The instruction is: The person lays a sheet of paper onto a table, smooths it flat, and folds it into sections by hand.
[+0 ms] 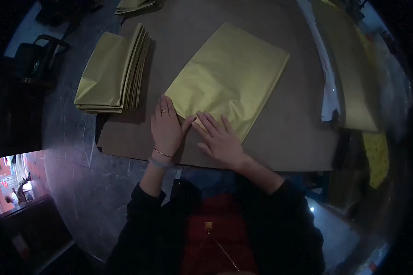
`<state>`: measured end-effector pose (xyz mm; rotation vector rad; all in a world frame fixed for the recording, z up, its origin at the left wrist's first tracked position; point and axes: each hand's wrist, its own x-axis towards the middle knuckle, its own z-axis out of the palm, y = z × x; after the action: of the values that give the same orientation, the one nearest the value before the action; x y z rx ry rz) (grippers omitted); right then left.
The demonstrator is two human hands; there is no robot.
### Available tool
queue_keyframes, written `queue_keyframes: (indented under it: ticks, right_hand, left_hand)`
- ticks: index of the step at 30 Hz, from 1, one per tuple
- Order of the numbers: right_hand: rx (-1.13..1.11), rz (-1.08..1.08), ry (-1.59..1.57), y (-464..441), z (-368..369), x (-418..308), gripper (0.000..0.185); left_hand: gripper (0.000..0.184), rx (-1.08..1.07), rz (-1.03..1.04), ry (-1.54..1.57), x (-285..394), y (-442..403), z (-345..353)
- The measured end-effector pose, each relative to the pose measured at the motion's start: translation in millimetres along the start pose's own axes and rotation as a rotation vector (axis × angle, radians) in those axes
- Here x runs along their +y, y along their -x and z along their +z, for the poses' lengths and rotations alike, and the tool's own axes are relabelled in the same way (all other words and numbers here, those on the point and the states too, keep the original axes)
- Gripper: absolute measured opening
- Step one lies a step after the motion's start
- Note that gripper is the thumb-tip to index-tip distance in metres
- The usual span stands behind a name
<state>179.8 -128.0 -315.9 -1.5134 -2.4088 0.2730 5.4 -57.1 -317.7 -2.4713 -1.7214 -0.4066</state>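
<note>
A gold sheet [236,64], paper-like or plastic and seemingly folded, lies at a slant on a brown cardboard sheet [289,137]. Creases run across its near part. My left hand [166,128] rests at its near left corner, fingers stretched forward, with a ring on one finger and bands at the wrist. Along the near edge, my right hand [220,140] lies flat with fingers spread, the fingertips on the gold material. The two hands almost meet between thumb and fingertips. Whether anything is under the palms is hidden.
To the left stands a thick stack of folded gold sheets [108,73]. More gold sheets [137,4] lie at the far edge. On the right are a long gold piece [353,68] and a white strip [319,59]. A dark machine-like object [36,59] sits at far left.
</note>
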Motion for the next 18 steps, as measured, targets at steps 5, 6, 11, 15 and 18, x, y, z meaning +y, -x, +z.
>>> queue_keyframes:
  ticks: [5,6,11,15,18]
  right_hand:
    - [0.021,0.002,-0.025,4,2,1,0.063]
    - [0.015,0.019,-0.013,5,2,-1,0.063]
    - [-0.022,0.045,0.025,21,-5,-2,0.063]
    - [-0.06,0.087,0.014,37,-6,-4,0.06]
    - [-0.069,0.099,0.006,51,-8,-3,0.058]
  left_hand:
    - [0.074,-0.053,0.062,-0.105,5,-3,-8]
    - [0.075,-0.044,0.069,-0.097,6,-3,-9]
    - [0.081,-0.008,0.084,-0.1,3,-4,-4]
    - [0.083,-0.021,0.093,-0.116,3,-4,-5]
    - [0.085,0.003,0.083,-0.15,4,-4,-3]
